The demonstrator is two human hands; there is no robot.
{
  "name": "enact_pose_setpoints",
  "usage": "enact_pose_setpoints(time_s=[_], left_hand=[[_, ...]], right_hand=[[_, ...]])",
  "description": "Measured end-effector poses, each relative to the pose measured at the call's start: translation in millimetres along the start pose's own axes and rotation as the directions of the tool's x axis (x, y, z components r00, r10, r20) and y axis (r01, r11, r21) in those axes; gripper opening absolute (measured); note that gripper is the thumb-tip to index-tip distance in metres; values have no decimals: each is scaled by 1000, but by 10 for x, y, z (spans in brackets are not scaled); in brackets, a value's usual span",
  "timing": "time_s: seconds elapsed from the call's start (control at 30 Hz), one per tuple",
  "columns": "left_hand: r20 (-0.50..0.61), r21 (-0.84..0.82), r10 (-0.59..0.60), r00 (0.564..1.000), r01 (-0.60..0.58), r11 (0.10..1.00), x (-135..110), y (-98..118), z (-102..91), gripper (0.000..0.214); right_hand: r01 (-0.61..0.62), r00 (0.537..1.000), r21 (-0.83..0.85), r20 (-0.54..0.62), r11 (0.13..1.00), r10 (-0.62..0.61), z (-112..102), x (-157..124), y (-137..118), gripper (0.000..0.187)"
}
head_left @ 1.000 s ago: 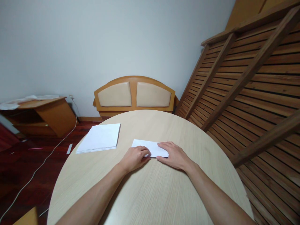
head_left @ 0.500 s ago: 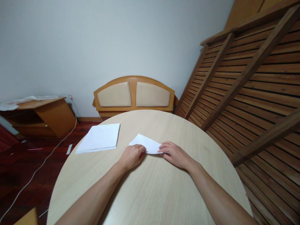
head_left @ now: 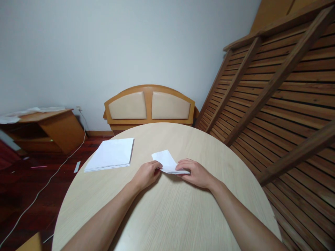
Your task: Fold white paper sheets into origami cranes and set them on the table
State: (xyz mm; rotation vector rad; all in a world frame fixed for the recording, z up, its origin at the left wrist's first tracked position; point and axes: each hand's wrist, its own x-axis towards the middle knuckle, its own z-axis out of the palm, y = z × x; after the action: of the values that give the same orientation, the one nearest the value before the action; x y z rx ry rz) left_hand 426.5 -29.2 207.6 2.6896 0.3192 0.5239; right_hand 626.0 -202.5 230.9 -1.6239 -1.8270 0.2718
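Observation:
A small folded sheet of white paper [head_left: 166,161] lies between my hands over the round pale wood table [head_left: 167,216]. My left hand [head_left: 149,173] pinches its near left edge, thumb and fingers together. On the other side my right hand [head_left: 195,172] holds the near right corner, fingers on top and thumb beneath. The paper's far part points away from me, and its near edge looks slightly raised. My fingertips hide both near corners.
A stack of white paper [head_left: 111,153] rests at the table's left. Behind stands a padded headboard [head_left: 149,104]. A slatted wooden frame [head_left: 282,83] leans close on the right. A low desk [head_left: 57,129] and a white cable [head_left: 56,179] are on the left.
The folded paper has turned and shifted a little right; its far end now shows a blunt edge instead of a point. Both hands stay nearly in place.

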Motion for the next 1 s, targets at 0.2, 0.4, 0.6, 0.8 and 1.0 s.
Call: enact_pose_setpoints(time_s=[0.2,0.4,0.6,0.8,1.0], left_hand=[[0,-108,-82,997,82,991,17,96,-58,30],[7,-338,-135,991,130,932,19,72,55,24],[-104,-218,-111,988,86,972,-7,65,107,75],[-51,108,54,997,-48,993,-15,71,87,68],[120,153,-45,992,26,988,-21,53,134,54]], right_hand=[[-202,974,188,-66,961,217,52,1,56,23],[-226,948,293,-155,929,279,178,18,186,38],[-270,940,126,-180,955,290,239,48,227,48],[-286,942,-56,-199,957,270,321,88,276,52],[-226,954,-214,-247,950,171,342,88,283,59]])
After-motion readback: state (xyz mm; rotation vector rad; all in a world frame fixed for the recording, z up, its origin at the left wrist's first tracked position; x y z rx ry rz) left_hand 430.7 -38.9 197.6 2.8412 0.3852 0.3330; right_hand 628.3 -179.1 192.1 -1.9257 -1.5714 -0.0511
